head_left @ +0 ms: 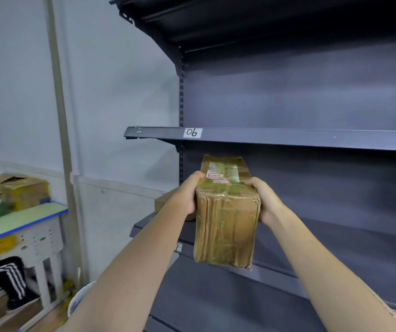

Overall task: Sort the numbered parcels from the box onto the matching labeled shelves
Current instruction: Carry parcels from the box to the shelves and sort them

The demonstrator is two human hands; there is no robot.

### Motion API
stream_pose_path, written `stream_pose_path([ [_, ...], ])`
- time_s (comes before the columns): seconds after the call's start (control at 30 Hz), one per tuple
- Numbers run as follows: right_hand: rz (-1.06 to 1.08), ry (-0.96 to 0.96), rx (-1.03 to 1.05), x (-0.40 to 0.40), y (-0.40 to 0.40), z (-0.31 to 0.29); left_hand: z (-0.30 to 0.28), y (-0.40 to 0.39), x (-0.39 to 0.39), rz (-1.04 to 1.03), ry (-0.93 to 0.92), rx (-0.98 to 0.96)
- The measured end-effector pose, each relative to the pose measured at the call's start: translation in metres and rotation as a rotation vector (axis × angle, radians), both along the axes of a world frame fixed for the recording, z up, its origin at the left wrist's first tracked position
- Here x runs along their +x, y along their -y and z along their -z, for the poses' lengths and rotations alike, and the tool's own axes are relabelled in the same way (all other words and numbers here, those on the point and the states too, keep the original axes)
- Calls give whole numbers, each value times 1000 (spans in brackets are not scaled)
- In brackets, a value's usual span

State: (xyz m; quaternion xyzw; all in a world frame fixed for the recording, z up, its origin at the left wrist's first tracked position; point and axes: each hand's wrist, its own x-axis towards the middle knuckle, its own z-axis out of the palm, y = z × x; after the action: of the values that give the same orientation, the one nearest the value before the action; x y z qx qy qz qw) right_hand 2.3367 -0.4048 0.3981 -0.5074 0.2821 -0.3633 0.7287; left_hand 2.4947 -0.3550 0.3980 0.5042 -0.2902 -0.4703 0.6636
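A taped cardboard parcel [225, 212] is held up in the air in front of the shelving, gripped from both sides: the left hand [187, 195] is curled round its left edge and the right hand [267, 202] round its right edge. It is carried upright with its labelled top face tilted toward the camera, probably so that its number can be read; the writing is too small to make out. Just behind it lies a lower shelf [336, 226], where another brown parcel [166, 200] is partly hidden by the left arm. Above, a shelf [312, 137] is marked by a label reading 06 [192, 133]. Which shelf is meant cannot be told.
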Motion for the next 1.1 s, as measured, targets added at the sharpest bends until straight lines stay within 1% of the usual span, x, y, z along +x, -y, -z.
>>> stream_pose_path([
  [0.13, 24, -11, -4, 21, 23, 3, 5, 27, 22, 29, -13, 4],
  [0.33, 114, -29, -2, 46, 45, 6, 9, 57, 51, 69, 15, 35],
  [0.63, 266, -22, 18, 73, 60, 18, 19, 94, 83, 189, 23, 49],
  [0.93, 405, -11, 64, 93, 74, 24, 24, 120, 98, 271, -50, 35],
  [1.1, 453, -34, 68, 101, 81, 23, 24, 132, 107, 276, -32, 59],
])
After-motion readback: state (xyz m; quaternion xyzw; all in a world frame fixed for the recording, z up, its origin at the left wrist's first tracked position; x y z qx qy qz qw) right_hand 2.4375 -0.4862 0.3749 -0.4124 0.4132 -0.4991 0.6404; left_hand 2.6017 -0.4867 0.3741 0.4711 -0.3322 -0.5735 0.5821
